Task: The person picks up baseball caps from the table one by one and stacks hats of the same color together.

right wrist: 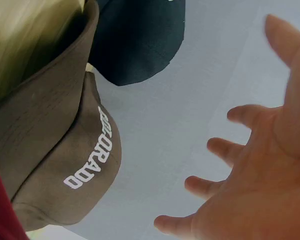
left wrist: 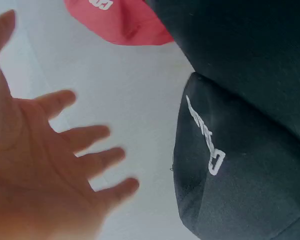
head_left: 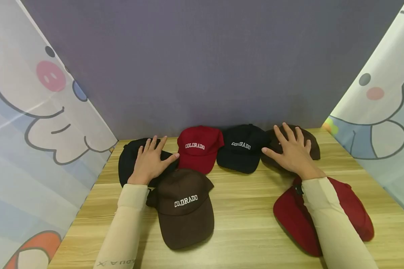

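Both hands were spread flat, grasping nothing, the left hand [head_left: 151, 160] over the black cap [head_left: 129, 158] and the right hand [head_left: 290, 151] over the brown cap [head_left: 311, 144], both along the table's [head_left: 249, 209] far edge, so picking up seemed about to begin and the fingers had yet to close on each crown.

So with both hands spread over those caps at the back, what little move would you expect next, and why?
Probably closing the fingers. The left hand lies open over the black cap, the right hand over the brown cap; neither grips anything yet.
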`<state>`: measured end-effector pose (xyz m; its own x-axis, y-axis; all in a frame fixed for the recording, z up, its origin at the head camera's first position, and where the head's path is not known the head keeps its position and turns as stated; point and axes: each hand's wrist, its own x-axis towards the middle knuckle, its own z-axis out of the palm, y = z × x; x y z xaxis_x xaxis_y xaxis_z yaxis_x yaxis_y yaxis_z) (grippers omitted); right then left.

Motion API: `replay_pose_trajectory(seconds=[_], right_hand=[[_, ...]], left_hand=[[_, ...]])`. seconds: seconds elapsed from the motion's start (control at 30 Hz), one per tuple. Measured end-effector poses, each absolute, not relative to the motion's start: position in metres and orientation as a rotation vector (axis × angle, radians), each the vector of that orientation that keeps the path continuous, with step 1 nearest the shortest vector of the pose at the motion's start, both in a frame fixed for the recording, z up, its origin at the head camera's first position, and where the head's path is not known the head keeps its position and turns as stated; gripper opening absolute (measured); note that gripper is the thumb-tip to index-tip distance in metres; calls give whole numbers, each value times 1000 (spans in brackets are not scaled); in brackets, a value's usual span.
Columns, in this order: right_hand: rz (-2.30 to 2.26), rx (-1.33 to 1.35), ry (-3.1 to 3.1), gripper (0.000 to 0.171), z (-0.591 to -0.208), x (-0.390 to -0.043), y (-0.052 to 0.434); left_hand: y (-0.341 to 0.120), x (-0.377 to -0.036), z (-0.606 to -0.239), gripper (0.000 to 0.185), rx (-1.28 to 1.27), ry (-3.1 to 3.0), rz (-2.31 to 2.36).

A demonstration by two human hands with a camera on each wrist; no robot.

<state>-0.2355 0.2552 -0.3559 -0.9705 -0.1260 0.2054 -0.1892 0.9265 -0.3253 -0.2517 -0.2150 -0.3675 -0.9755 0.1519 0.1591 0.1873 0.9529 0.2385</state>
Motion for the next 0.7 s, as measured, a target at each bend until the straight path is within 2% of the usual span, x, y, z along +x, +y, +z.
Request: replay_pose_trajectory(seconds=[0.2,0.47,0.7], right_hand=[[511,279,-2902,91,-355,-236,255],[508,296,-2922,82,-353,-235,253],[517,281,-2939,76,-352,-234,253]], left_hand=[[-216,-250,-361,54,-377,-2887,-544],[-214,-246,-356,24,-447,-2831,-619],[-219,-238,-342,12,-586,-2832,-745]])
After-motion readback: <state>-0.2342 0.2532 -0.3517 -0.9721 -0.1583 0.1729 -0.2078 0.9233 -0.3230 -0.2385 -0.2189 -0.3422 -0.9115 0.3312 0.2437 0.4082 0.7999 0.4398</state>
